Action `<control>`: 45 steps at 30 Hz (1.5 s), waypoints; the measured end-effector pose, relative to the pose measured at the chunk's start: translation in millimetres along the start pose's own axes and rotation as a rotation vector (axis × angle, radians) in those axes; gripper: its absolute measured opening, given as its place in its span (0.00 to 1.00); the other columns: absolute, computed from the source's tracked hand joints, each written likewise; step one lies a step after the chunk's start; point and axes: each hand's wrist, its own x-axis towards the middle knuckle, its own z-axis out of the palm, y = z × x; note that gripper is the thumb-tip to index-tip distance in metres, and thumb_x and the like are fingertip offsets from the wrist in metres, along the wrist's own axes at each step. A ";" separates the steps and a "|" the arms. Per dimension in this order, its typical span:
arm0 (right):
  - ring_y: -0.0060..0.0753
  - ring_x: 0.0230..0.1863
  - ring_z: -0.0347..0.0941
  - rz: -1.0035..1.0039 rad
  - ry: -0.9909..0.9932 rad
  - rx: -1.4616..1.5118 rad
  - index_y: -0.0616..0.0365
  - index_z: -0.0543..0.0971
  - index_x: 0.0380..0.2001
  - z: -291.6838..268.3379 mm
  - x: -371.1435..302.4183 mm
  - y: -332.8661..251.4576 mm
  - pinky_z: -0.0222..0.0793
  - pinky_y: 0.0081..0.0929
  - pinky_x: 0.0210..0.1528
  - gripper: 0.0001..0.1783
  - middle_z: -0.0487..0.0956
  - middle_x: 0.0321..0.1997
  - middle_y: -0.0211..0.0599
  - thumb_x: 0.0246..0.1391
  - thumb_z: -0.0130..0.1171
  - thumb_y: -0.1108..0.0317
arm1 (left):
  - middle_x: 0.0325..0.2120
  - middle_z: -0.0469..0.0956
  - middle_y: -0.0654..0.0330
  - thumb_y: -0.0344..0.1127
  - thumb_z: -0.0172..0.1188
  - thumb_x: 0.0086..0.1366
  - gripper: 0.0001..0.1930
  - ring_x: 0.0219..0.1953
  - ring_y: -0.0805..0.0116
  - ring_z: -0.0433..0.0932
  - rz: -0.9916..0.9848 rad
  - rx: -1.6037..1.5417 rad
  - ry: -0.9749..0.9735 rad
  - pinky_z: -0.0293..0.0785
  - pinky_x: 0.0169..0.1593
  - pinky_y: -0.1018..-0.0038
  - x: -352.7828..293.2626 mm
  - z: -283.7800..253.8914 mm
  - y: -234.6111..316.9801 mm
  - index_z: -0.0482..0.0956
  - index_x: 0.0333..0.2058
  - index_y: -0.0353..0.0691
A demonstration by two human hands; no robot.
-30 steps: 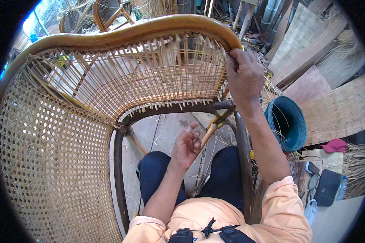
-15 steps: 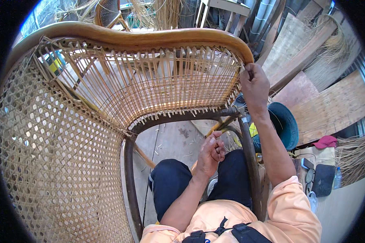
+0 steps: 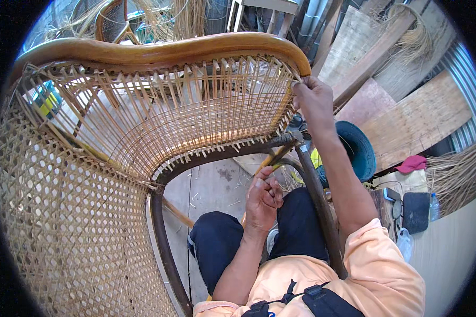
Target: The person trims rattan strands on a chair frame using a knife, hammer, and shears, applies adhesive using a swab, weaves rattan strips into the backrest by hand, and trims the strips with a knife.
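the chair (image 3: pixel 158 55) stands in front of the seated person, its curved brown top rail running across the upper view. its left side carries a finished cane mesh (image 3: pixel 74 211); the middle section (image 3: pixel 211 119) is part-woven, with cross strands dense toward the bottom and wide-spaced uprights at the upper left. short cane ends project along the dark lower rail (image 3: pixel 232 149). the right hand (image 3: pixel 313 98) is at the right end of the top rail, fingers bent inward against the section's edge; whether they grip a strand or the frame cannot be told. the left hand (image 3: pixel 263 198) is loosely half-open above the lap, below the dark lower rail. a blue bucket (image 3: pixel 367 153) stands partly behind the right forearm; further right lie a board (image 3: pixel 415 119), a red cap (image 3: pixel 411 164) and a clear bottle (image 3: pixel 434 207).
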 end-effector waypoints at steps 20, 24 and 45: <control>0.21 0.23 0.70 0.301 -0.275 1.099 0.58 0.69 0.39 -16.0 -12.2 -10.0 0.66 0.22 0.24 0.09 0.74 0.26 0.31 0.55 0.55 0.75 | 0.31 0.73 0.66 0.50 0.54 0.63 0.26 0.27 0.74 0.74 0.014 -0.046 -0.024 0.72 0.28 0.80 -2.8 -2.4 1.7 0.65 0.54 0.42; 0.20 0.24 0.69 0.290 -0.292 0.979 0.60 0.67 0.42 -14.5 -28.4 -13.0 0.67 0.22 0.25 0.13 0.73 0.27 0.31 0.55 0.55 0.75 | 0.32 0.72 0.66 0.50 0.55 0.61 0.27 0.28 0.73 0.74 0.012 -0.058 -0.060 0.72 0.29 0.80 -3.8 -3.2 3.4 0.64 0.55 0.41; 0.44 0.24 0.75 -0.822 -0.415 -0.665 0.63 0.78 0.28 -79.6 24.3 -48.1 0.70 0.36 0.29 0.18 0.75 0.22 0.45 0.56 0.55 0.56 | 0.26 0.76 0.63 0.29 0.53 0.65 0.06 0.26 0.72 0.73 0.129 1.029 0.256 0.68 0.28 0.79 -1.1 21.0 6.7 0.77 0.38 0.37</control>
